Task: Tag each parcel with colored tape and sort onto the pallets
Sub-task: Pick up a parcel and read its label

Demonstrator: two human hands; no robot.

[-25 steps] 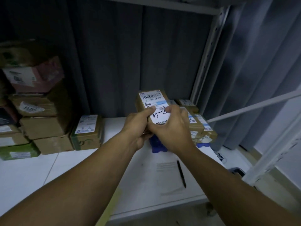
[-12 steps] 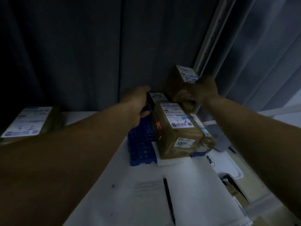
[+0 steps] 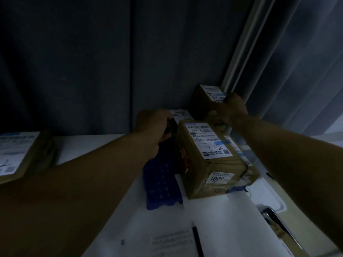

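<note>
Head view is dark. My right hand point(image 3: 230, 110) grips the small parcel point(image 3: 205, 93) at its near end, fingers curled round it, up beside the white shelf post point(image 3: 241, 58). Its label faces up; its long axis I cannot tell. My left hand point(image 3: 152, 125) curls its fingers round the dark near edge of the back parcel point(image 3: 179, 113), which lies behind the big parcel point(image 3: 209, 160). The big parcel lies on the blue pallet point(image 3: 159, 184) on the table point(image 3: 92, 145). Its long axis runs from me toward the curtain point(image 3: 92, 62), label up, a small sticker on the end facing me. Another parcel point(image 3: 16, 154) lies well apart at the left. A pen point(image 3: 197, 242) lies near me by the printed paper sheet point(image 3: 170, 242).
</note>
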